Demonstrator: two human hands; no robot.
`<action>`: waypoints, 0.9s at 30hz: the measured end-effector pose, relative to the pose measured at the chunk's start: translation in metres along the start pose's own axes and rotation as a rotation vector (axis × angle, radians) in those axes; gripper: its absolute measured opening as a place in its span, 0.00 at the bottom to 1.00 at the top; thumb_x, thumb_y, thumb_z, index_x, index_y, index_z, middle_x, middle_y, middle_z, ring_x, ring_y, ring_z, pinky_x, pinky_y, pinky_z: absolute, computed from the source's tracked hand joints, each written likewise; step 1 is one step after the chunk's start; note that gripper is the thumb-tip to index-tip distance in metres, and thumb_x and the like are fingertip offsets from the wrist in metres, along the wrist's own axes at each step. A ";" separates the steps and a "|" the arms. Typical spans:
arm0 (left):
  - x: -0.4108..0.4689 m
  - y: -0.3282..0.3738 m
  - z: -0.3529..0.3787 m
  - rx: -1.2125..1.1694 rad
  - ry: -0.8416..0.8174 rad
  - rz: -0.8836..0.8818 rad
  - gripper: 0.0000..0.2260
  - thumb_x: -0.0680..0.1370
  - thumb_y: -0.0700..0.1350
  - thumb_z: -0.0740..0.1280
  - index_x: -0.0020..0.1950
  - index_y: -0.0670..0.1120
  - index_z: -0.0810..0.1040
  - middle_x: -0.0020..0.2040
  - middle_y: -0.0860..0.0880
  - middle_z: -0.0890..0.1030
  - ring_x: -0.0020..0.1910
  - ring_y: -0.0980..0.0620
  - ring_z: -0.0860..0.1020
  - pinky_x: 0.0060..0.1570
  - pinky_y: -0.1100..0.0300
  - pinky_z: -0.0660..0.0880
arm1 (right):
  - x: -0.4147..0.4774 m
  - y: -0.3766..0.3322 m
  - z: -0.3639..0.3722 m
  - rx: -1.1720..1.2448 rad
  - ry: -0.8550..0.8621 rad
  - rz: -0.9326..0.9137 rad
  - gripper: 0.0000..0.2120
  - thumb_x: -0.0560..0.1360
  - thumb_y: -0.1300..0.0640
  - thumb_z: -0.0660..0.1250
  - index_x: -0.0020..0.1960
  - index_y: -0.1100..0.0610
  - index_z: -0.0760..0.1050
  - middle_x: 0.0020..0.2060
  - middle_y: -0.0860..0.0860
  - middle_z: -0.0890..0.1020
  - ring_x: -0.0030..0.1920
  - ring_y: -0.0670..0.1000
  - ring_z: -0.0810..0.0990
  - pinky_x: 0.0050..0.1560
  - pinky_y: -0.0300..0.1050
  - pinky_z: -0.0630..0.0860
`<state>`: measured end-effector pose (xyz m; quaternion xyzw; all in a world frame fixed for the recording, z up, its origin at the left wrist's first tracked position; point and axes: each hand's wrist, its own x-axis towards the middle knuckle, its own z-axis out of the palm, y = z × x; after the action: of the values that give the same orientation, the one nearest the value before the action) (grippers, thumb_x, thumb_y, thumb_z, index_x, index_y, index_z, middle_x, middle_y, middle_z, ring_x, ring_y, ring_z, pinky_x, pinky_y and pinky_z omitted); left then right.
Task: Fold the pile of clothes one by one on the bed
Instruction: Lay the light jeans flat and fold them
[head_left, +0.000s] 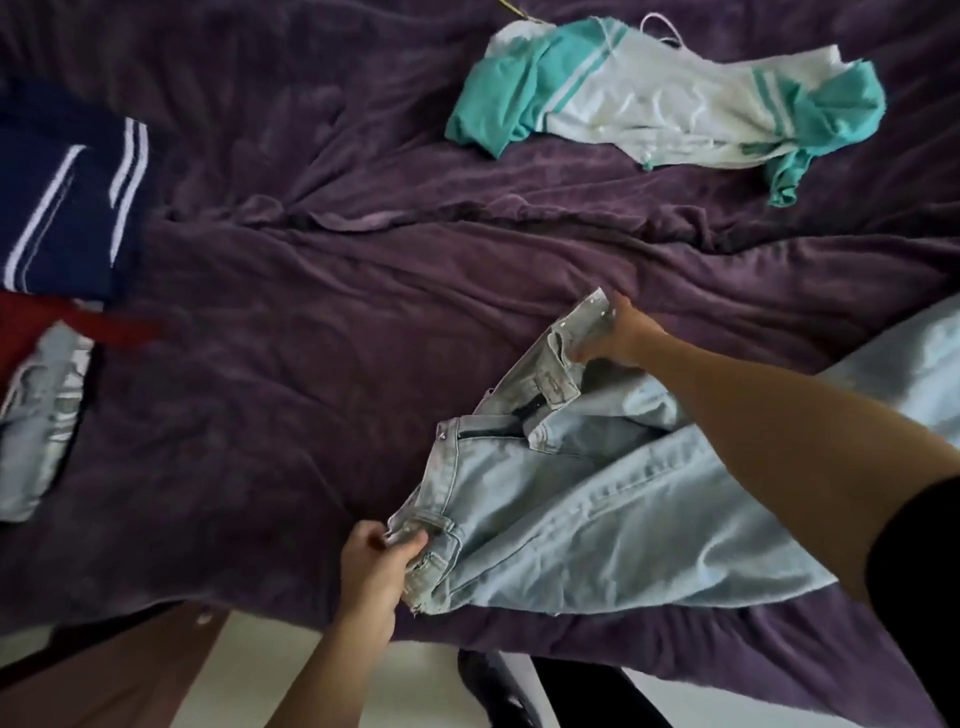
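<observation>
Across the whole view spreads the bed (311, 364), covered in a rumpled purple blanket, with pale blue jeans (545, 499) lying at about 5 o'clock, waistband opened toward the middle. At 1 o'clock sits a crumpled teal-and-white shirt (660, 104), and at 9 o'clock a navy striped garment (62, 208) above a red one and some light denim. Each hand's grip is clamped on the waistband: the right hand (621, 335) pinches its far end, the left hand (376, 566) its near corner.

A pale floor (311, 670) and brown furniture (130, 675) lie below the bed's edge.
</observation>
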<state>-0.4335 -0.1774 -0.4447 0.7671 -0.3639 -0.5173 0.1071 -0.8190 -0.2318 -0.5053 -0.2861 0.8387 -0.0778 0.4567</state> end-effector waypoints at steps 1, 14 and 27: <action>-0.002 -0.001 -0.004 0.018 -0.024 0.005 0.14 0.68 0.31 0.75 0.46 0.40 0.72 0.39 0.44 0.78 0.35 0.48 0.76 0.35 0.58 0.73 | -0.003 0.000 0.008 -0.031 -0.024 -0.003 0.50 0.53 0.42 0.81 0.70 0.53 0.66 0.57 0.52 0.80 0.58 0.56 0.79 0.58 0.50 0.76; -0.101 0.075 -0.099 0.169 0.122 0.619 0.12 0.68 0.40 0.77 0.40 0.41 0.73 0.37 0.45 0.80 0.37 0.47 0.78 0.38 0.53 0.74 | -0.210 -0.059 -0.109 0.295 0.579 -0.408 0.15 0.65 0.51 0.77 0.49 0.55 0.80 0.41 0.52 0.82 0.43 0.53 0.80 0.42 0.47 0.75; -0.347 0.246 -0.263 0.166 0.547 1.352 0.12 0.76 0.44 0.69 0.53 0.39 0.71 0.51 0.37 0.78 0.50 0.38 0.76 0.46 0.50 0.70 | -0.574 -0.092 -0.251 0.532 1.129 -0.791 0.23 0.63 0.40 0.76 0.50 0.55 0.82 0.43 0.50 0.84 0.45 0.49 0.82 0.46 0.50 0.79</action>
<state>-0.3833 -0.1763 0.0530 0.4821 -0.7561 -0.0991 0.4314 -0.7445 -0.0241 0.0879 -0.3630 0.7330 -0.5728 -0.0527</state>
